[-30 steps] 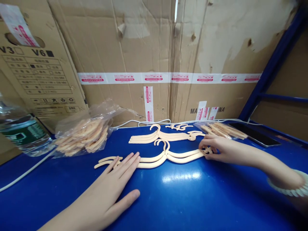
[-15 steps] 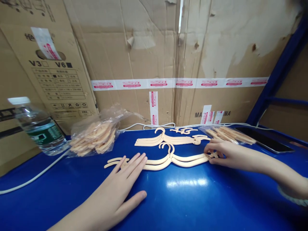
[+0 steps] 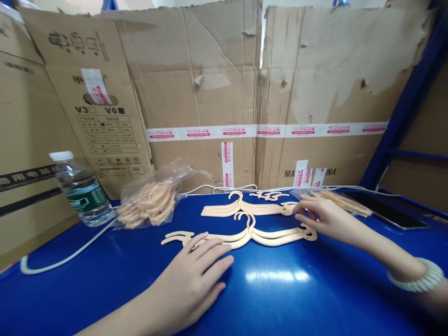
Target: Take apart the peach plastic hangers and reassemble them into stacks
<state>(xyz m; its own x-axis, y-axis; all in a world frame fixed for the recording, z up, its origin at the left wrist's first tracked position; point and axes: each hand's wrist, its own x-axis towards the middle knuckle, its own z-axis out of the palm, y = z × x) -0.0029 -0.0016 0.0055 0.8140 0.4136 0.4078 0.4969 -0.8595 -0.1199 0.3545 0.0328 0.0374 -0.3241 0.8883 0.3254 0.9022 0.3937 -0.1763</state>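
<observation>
Two cream-coloured plastic clothes hangers (image 3: 276,238) lie side by side on the blue table, their hooks pointing away from me. Across their left arms rests my left hand (image 3: 199,275), fingers stretched out and slightly apart. Behind them is a stack of similar hangers (image 3: 220,209). My right hand (image 3: 324,218) hovers at the right end of that stack, just above the front hangers' curled right end. Its thumb and index finger are apart, with nothing visible between them. Whether the fingertips touch the stack is hard to see. A few small cream hook pieces (image 3: 268,196) lie farther back.
At the left stand a water bottle (image 3: 82,191) and a clear bag of cream parts (image 3: 149,200). Another bag of long parts (image 3: 341,201) and a black phone (image 3: 385,212) lie at the right. A white cable (image 3: 70,256) crosses the table; cardboard (image 3: 203,102) walls the back.
My right hand has come off the right end of the front hangers and moved back to the rear stack. My left hand has slid slightly right along the hangers. The camera has tilted up.
</observation>
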